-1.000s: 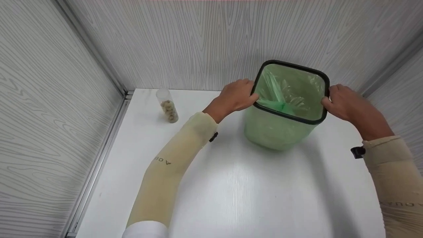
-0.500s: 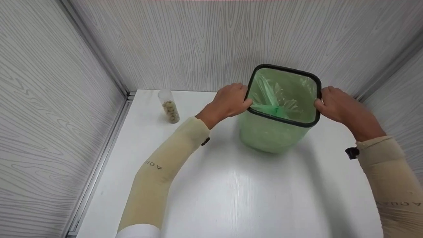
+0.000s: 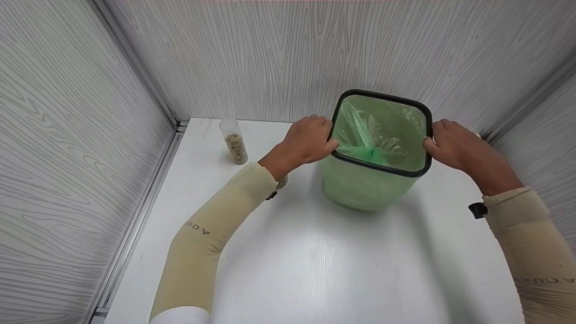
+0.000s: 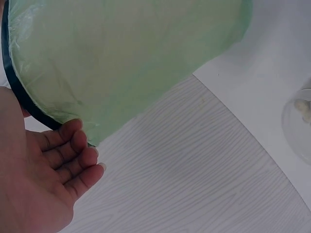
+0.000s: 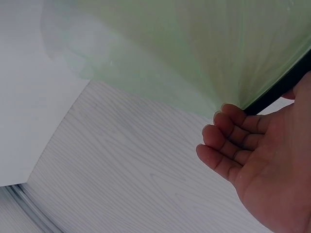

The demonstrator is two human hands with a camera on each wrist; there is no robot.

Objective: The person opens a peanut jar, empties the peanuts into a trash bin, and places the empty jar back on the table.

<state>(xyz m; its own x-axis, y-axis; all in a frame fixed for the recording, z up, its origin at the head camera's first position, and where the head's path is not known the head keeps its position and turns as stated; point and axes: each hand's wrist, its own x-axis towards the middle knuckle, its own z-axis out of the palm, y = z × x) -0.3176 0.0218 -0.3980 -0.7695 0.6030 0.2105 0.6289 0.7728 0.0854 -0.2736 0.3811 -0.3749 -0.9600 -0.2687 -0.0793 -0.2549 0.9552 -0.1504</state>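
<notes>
A square trash can (image 3: pixel 369 191) with a black rim, lined with a translucent green bag (image 3: pixel 360 126), is at the back right of the white table in the head view. My left hand (image 3: pixel 308 140) grips the rim's left side, thumb over the edge and fingers curled outside. On the opposite side my right hand (image 3: pixel 463 148) holds the rim the same way. Both wrist views show the bag draped down the outside, below the black rim (image 4: pixel 29 104). Whether the can's base touches the table, I cannot tell.
A clear cylindrical jar (image 3: pixel 235 143) with pale ring-shaped pieces stands at the back left of the white table (image 3: pixel 324 270). Another small container (image 3: pixel 282 182) shows partly behind my left wrist. Wood-grain panels (image 3: pixel 279 54) enclose the back and sides.
Both hands have moved the trash can to the left and slightly toward me, keeping their grip on the rim. The container behind my left wrist has come partly into view.
</notes>
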